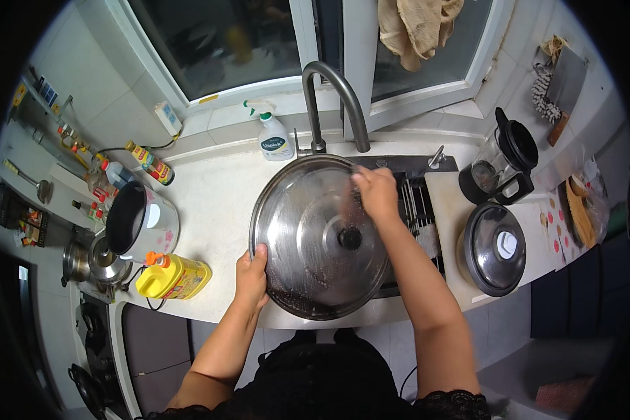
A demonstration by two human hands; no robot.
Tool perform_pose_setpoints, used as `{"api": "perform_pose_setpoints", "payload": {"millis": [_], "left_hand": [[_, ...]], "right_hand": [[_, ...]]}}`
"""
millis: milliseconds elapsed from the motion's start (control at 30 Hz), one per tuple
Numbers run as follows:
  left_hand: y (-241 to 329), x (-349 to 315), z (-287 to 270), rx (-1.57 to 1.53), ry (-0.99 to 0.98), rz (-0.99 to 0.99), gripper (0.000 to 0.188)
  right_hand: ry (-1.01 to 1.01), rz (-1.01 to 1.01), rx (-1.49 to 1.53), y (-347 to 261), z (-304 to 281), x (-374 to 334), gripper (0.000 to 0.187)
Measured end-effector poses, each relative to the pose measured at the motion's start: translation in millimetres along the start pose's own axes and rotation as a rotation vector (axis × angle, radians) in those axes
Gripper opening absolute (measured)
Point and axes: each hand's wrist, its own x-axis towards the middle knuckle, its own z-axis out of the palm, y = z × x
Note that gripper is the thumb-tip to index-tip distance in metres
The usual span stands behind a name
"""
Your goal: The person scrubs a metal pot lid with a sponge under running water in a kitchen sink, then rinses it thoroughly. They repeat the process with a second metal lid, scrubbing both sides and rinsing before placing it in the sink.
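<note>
A large round pot lid (304, 238) with a metal rim and a black knob (349, 239) is held tilted over the sink and the counter edge. Wet streaks and droplets cover its shiny surface. My left hand (251, 276) grips the rim at the lower left, thumb on top. Near the upper right of the lid, my right hand (376, 192) is closed with its fingers curled against the surface; whatever it may hold is hidden. Above the lid arches a grey faucet (336, 94). Part of the dark sink (427, 164) shows to the right; the lid covers the rest.
A spray bottle (276, 138) stands behind the lid. To the left are a yellow jug (182, 278) with an orange cap and a deep pot (157, 220). On the right sit a cutting board (444, 189), a lidded pot (495, 248) and a black-handled pitcher (497, 164).
</note>
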Motion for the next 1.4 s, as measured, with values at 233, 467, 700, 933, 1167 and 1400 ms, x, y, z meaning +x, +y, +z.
{"api": "perform_pose_setpoints", "payload": {"millis": [233, 467, 700, 933, 1167, 1400], "left_hand": [[-12.2, -4.0, -12.7, 0.022, 0.07, 0.057, 0.038], [-14.5, -10.6, -7.0, 0.038, 0.017, 0.079, 0.032], [-21.7, -10.4, -6.4, 0.079, 0.019, 0.066, 0.03], [-22.8, -14.6, -0.3, 0.11, -0.019, 0.055, 0.031], [-19.9, -16.6, 5.5, 0.172, -0.041, 0.073, 0.031], [-22.2, -20.7, 5.7, 0.148, -0.046, 0.048, 0.028]], "right_hand": [[-0.245, -0.569, -0.022, -98.9, 11.0, -77.6, 0.032], [-0.04, -0.303, -0.138, -25.2, 21.0, -29.2, 0.03], [-0.044, -0.147, 0.046, -48.4, 29.5, -23.0, 0.026], [-0.073, -0.679, 0.031, -88.1, 24.3, -35.5, 0.031], [-0.105, -0.365, -0.037, -46.3, 15.5, 7.3, 0.026], [-0.092, -0.361, -0.074, -34.0, 14.5, 3.3, 0.029]]}}
